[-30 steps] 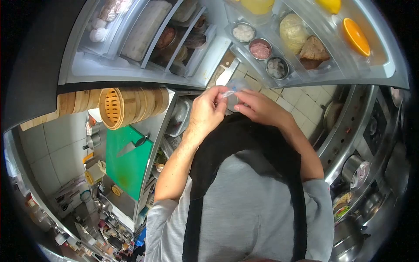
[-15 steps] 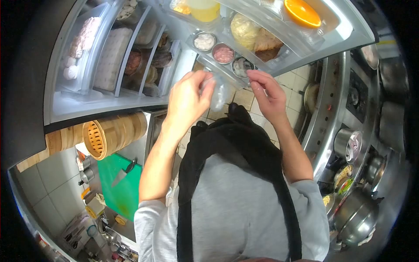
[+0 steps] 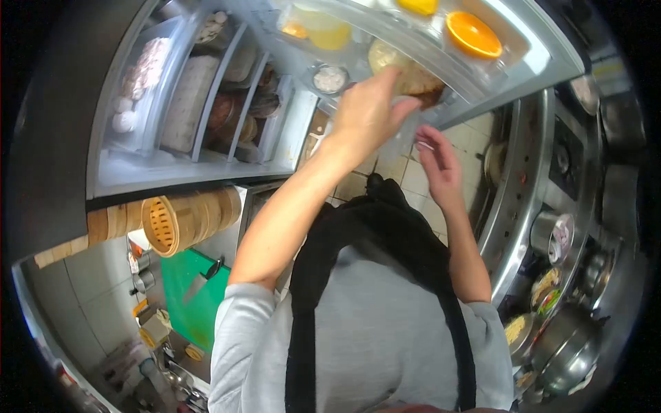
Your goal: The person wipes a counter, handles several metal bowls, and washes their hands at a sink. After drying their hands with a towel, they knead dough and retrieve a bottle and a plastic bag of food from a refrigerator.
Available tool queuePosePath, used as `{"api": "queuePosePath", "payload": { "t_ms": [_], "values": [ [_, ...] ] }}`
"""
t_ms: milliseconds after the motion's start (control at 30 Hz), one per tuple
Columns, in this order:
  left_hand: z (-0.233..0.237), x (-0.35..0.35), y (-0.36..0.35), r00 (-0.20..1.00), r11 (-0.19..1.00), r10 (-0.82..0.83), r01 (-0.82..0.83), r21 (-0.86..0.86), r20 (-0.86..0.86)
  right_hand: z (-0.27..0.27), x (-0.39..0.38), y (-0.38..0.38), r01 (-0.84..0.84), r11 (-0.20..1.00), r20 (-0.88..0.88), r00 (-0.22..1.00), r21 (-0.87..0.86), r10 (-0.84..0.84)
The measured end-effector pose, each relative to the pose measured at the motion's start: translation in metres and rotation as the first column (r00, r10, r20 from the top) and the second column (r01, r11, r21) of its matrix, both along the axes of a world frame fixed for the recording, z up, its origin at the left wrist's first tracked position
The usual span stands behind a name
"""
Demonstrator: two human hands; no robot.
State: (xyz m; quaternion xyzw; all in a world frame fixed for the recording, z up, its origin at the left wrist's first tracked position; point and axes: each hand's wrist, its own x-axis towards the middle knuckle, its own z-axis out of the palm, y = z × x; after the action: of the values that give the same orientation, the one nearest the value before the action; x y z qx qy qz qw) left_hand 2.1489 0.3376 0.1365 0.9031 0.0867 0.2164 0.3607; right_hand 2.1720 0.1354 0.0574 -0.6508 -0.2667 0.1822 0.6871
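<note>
Left hand [image 3: 372,110] is stretched right up over the glass-topped chilled well [image 3: 289,138], landing on the clear tub of pale and brown food [image 3: 421,79], just beside the small steel cup of white stuff [image 3: 330,79]. The fingers are kept together and bent down over the tub's edge. Whether anything is actually pinched there can't be told, since it's hidden by the hand itself.

A thin clear plastic bag [image 3: 405,141] seems to be hung just under that hand, between the two hands, but it's blurry. Right hand [image 3: 437,162] is held lower, fingers loosely apart and half curled, with the tips just at the bag. It's probably parked there so the bag is kept steady, and nothing is clearly gripped.

The tubs are sunk in a row in the well, likely so they're kept cold and reachable from one spot. A yellow liquid container [image 3: 329,33] and a round orange thing [image 3: 473,34] are set further back, with trays of pale dumplings [image 3: 141,76] off to the left.

As for the room, it's a tight kitchen with a tiled floor [image 3: 406,179]. Bamboo steamers [image 3: 186,217] are stacked on their side by a green cutting board [image 3: 189,296] with a cleaver [image 3: 206,274] left on it. A steel range [image 3: 523,199] crowded with pots [image 3: 564,347] is seen on the right.
</note>
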Motion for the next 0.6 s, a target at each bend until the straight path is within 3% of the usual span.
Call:
{"api": "queuePosePath", "payload": {
  "t_ms": [167,333,433,600],
  "values": [
    [0.002,0.043,-0.010,0.975,0.999,0.028,-0.032,0.018,0.221,0.003,0.010,-0.003,0.090,0.995,-0.103,0.991,0.049,-0.085],
    [0.005,0.056,-0.014,0.988,0.993,-0.113,0.108,0.046,0.108,-0.008,0.012,-0.010,0.138,0.989,-0.157,0.979,0.048,-0.129],
    [0.004,0.064,-0.018,0.995,0.992,-0.093,0.095,0.081,-0.028,-0.009,0.012,-0.010,0.154,0.987,-0.213,0.967,0.051,-0.140],
    [-0.006,0.065,-0.022,0.997,0.976,-0.064,0.069,0.204,-0.034,-0.015,0.012,-0.012,0.154,0.986,-0.254,0.958,0.066,-0.132]
  ]
}}
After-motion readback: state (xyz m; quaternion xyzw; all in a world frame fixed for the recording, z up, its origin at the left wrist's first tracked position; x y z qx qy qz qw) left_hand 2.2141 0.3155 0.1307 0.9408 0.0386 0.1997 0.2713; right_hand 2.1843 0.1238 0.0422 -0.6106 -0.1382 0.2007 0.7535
